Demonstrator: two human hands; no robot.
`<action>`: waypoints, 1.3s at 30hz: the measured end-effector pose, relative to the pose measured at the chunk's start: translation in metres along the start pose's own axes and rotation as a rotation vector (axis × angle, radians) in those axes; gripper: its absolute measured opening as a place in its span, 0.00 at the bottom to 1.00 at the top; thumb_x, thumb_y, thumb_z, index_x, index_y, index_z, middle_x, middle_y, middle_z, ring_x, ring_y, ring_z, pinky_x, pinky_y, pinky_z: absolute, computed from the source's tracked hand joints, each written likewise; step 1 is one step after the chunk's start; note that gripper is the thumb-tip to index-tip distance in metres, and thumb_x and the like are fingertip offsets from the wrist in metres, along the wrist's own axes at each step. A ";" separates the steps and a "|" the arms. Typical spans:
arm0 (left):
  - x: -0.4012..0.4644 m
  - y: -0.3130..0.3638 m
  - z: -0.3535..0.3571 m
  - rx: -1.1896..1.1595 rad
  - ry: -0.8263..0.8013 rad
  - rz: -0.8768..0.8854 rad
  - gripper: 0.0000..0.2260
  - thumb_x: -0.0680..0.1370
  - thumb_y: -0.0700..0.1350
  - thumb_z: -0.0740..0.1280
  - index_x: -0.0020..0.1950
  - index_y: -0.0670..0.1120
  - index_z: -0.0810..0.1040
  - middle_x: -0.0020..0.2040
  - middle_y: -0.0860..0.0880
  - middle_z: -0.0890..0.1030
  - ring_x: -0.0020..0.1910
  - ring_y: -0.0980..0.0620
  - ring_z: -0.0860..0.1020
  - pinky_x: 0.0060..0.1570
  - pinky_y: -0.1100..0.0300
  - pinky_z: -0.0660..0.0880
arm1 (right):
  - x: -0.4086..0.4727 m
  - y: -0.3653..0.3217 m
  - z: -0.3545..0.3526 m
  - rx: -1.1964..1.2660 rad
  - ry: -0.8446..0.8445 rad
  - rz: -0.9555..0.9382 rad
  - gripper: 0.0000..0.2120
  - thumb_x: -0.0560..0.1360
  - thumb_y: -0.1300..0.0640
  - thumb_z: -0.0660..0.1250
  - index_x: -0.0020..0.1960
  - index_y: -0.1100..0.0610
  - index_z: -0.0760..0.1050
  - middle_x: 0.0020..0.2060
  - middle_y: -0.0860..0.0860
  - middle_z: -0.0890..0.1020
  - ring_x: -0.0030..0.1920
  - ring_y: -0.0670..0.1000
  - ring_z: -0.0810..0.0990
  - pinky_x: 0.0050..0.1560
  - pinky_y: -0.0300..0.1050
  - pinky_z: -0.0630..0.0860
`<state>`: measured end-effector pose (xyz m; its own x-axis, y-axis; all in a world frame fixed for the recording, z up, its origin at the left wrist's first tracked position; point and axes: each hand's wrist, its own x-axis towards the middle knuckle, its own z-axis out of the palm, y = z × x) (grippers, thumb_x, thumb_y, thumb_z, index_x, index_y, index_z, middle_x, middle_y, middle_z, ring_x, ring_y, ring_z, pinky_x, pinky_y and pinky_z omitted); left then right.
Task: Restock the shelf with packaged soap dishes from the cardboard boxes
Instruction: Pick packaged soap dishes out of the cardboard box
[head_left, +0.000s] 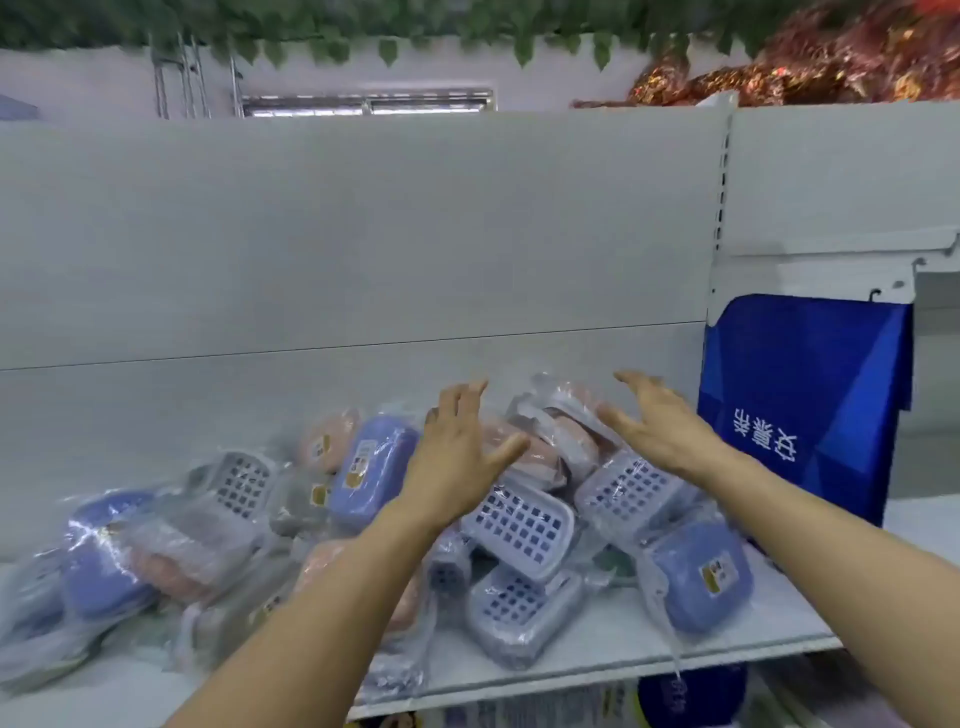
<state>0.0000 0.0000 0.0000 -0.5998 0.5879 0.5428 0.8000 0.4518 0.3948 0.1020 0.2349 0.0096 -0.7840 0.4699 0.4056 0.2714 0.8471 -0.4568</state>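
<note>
- Left hand (457, 447) sits at frame centre, fingers spread wide and straight, holding nothing. It hovers over the pile; we can't tell if it touches the wrap below.
- Right hand (660, 421) is right of centre, also wide open with straight fingers and nothing in it, palm facing the left hand.
- Between the two hands we see a pink soap dish (556, 436) in clear plastic, at the top of the heap, near the shelf's back panel (363, 234).
- Packaged soap dishes (519, 525) lie in a loose pile on the white shelf (623, 649), running from lower left of the frame to right of centre. Colours are blue, pink and grey, all bagged in clear wrap, some with the perforated side up, some with the lid up.
- One blue dish with a yellow label (701, 587) lies at the right end of the pile, near the shelf's front edge.
- A blue bag with white print (810, 405) hangs at the right of the frame, just beside the pile.
- Green leaves (311, 31) are along the top edge, red-gold foil decor (779, 67) in the upper right.
</note>
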 end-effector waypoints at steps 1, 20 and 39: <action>0.010 0.002 0.008 0.016 -0.004 -0.018 0.37 0.77 0.59 0.67 0.79 0.49 0.53 0.76 0.48 0.58 0.74 0.46 0.59 0.71 0.53 0.61 | 0.014 0.010 0.002 0.017 -0.026 0.005 0.33 0.77 0.37 0.61 0.77 0.47 0.55 0.76 0.54 0.62 0.73 0.59 0.64 0.70 0.60 0.66; 0.126 -0.016 0.027 0.453 -0.820 -0.179 0.45 0.61 0.66 0.78 0.74 0.60 0.64 0.73 0.56 0.68 0.68 0.47 0.70 0.69 0.45 0.67 | 0.115 0.055 0.045 0.358 -0.511 0.085 0.31 0.63 0.35 0.74 0.60 0.49 0.76 0.53 0.47 0.82 0.48 0.47 0.82 0.41 0.39 0.76; 0.051 -0.008 -0.044 0.413 0.158 0.089 0.45 0.62 0.67 0.75 0.75 0.55 0.64 0.64 0.50 0.69 0.63 0.48 0.67 0.62 0.53 0.64 | 0.033 -0.024 0.009 0.648 0.315 -0.111 0.31 0.71 0.40 0.73 0.71 0.44 0.69 0.59 0.39 0.74 0.53 0.40 0.75 0.54 0.38 0.71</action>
<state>-0.0365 -0.0030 0.0572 -0.4937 0.5412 0.6807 0.7569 0.6528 0.0299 0.0647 0.2279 0.0262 -0.5632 0.5217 0.6408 -0.2616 0.6231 -0.7371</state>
